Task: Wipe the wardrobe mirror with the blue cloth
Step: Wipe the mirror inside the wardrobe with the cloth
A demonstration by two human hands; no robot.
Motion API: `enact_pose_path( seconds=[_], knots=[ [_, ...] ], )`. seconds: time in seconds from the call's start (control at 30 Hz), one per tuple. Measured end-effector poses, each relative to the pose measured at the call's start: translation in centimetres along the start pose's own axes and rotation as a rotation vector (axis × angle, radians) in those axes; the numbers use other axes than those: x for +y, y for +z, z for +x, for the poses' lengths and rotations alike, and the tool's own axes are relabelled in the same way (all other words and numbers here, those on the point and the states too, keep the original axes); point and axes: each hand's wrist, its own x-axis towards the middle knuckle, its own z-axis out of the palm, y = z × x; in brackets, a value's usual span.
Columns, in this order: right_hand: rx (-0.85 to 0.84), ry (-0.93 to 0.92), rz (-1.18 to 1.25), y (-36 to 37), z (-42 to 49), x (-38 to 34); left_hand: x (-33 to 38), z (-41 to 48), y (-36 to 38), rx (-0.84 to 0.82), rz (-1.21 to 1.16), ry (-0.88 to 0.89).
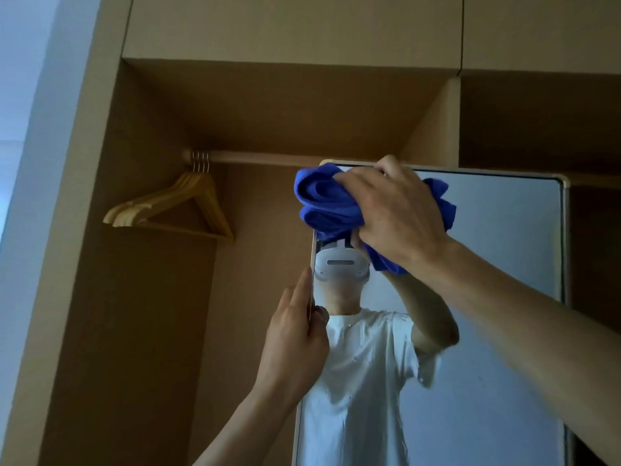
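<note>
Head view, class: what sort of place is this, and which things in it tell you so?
Probably a bedroom, at an open brown wooden wardrobe: a round wooden hanging rail carries pale wooden coat hangers, with a tall pale-framed mirror to their right.

Blue cloth (326, 203): deep blue and soft, bunched into thick folds. It is pressed against the glass at the mirror's top left corner and gripped by the right hand (396, 210). Its ends stick out to the left, to the right and below that hand.
Wardrobe mirror (504, 247): tall upright panel with rounded top corners and a thin pale frame. The left hand (295, 334) holds its left edge. Faint specks show on the lower glass.
</note>
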Motion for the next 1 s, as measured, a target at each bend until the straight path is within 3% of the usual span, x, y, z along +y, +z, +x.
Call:
enact_pose_path(
  seconds=[0.17,0.63,0.8,1.0],
  knots=[
    [0.006,0.065,0.073,-0.2,1.2,0.0,-0.1,-0.1,-0.4,0.009,-0.129,-0.038],
    [-0.185,-0.224,0.171,0.7,-12.3,-4.4,-2.6,-0.1,-1.6,-0.076,-0.416,-0.064],
    [-0.103,-0.086,0.042,-0.2,-7.8,-1.9,-2.7,-0.3,-1.5,-0.088,-0.241,-0.068],
    [0.004,0.117,-0.002,-1.3,-0.8,1.8,-2.3,-0.5,-1.7,-0.079,-0.279,-0.076]
  ],
)
